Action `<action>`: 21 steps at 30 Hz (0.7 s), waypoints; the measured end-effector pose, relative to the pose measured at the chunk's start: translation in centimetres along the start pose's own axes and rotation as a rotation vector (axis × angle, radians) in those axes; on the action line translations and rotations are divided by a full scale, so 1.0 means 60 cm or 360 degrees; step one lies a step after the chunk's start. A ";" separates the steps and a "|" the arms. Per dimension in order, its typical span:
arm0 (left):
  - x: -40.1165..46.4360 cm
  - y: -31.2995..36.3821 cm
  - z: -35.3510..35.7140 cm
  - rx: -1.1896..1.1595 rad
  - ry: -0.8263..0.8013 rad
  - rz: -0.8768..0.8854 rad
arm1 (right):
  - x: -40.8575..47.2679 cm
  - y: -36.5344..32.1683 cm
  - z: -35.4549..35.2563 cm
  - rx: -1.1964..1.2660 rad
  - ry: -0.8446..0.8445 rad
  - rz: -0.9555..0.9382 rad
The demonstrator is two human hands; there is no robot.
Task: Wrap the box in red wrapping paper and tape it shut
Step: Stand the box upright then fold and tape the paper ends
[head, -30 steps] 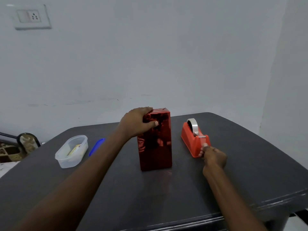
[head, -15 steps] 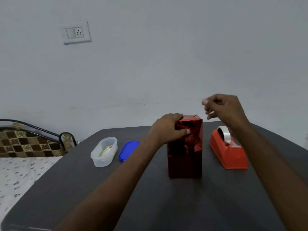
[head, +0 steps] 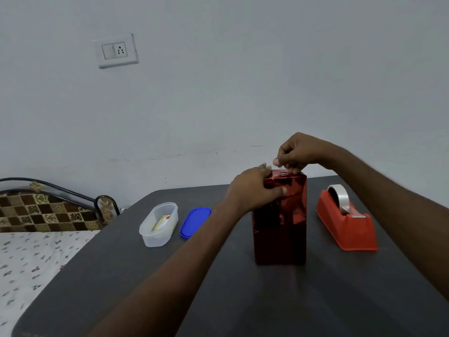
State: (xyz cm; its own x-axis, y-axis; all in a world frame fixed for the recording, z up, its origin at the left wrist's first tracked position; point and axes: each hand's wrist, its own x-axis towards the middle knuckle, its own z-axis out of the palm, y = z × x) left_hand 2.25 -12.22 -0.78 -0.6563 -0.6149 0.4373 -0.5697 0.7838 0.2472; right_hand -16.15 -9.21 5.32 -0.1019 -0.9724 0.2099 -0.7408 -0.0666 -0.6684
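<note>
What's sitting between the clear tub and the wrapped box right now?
In the head view, only the blue lid lies flat on the table between the tub and the box; the left forearm crosses above that stretch.

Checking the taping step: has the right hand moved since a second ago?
Yes. The right hand left the tape dispenser for the box top.

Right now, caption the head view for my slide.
Left hand steadies the red-wrapped box; right hand pinches at its top.
</note>
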 end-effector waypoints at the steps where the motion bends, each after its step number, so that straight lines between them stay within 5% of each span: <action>1: 0.000 0.002 -0.001 0.0013 -0.0012 -0.0019 | 0.002 0.000 0.000 -0.0010 -0.0003 0.0014; 16: 0.006 -0.001 -0.003 -0.0002 -0.0072 -0.0055 | 0.022 -0.009 0.005 -0.0557 -0.0032 0.0057; 21: 0.005 0.009 -0.008 -0.0136 -0.0044 -0.0106 | 0.014 -0.001 0.019 -0.0846 0.0243 0.0088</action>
State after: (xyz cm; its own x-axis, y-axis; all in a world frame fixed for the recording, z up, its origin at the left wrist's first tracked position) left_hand 1.98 -11.94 -0.12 -0.6326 -0.6669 0.3938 -0.5688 0.7451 0.3482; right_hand -15.46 -10.26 4.70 -0.2160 -0.9252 0.3121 -0.9606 0.1441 -0.2378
